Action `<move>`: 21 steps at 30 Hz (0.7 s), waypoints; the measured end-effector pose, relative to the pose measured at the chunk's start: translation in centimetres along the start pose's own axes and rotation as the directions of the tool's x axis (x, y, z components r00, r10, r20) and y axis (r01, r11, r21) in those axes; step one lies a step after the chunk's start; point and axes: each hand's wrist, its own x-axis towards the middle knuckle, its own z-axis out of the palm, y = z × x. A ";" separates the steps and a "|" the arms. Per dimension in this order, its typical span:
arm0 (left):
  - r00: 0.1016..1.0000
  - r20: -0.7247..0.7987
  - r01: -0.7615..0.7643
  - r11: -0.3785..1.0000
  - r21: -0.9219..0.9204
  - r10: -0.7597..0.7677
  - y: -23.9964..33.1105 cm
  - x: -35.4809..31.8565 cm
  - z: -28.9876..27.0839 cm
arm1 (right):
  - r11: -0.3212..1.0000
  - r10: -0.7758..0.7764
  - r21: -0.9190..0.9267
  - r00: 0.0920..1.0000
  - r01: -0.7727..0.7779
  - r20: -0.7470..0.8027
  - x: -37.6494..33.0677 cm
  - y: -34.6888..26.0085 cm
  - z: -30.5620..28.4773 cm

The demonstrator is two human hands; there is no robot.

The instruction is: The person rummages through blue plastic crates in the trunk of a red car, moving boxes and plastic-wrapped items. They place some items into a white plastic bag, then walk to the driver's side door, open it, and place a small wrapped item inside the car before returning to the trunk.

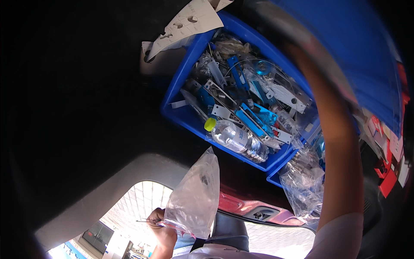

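My left hand [160, 226] is closed on a clear plastic bag [196, 194], which stands up from the fist in a pointed shape. A thin dark rod-like piece sticks out at the same fist, with something reddish along the bag's lower edge. My right arm reaches far forward along the right side of a blue plastic bin [172, 90]. Dark and smeared, my right hand [295, 54] is near the bin's far right rim, and its fingers cannot be made out. Metal brackets, blue film-covered strips [250, 123] and plastic wrapping fill the bin.
An empty-looking clear bottle [235, 137] with a yellow-green cap lies inside the bin's near edge. Cut cardboard [187, 23] leans at the far left. A blurred blue panel [345, 43] and red-and-white packages [388, 151] are at right. Crumpled plastic [304, 181] hangs over a second blue bin.
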 end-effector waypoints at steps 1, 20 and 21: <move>0.996 -0.013 -0.087 0.996 -0.023 0.087 -0.2 -0.2 0.2 | 0.999 -0.016 0.029 1.000 0.016 0.003 -0.5 0.4 -0.4; 0.379 0.919 -0.557 0.768 0.316 -0.104 -9.7 -25.1 4.9 | 0.143 0.878 0.990 0.463 -0.015 -0.120 -65.5 -27.9 3.7; 0.245 0.946 -0.659 0.680 0.323 -0.212 -11.6 -25.0 2.2 | 0.103 0.911 0.993 0.406 -0.064 -0.068 -67.2 -30.2 5.6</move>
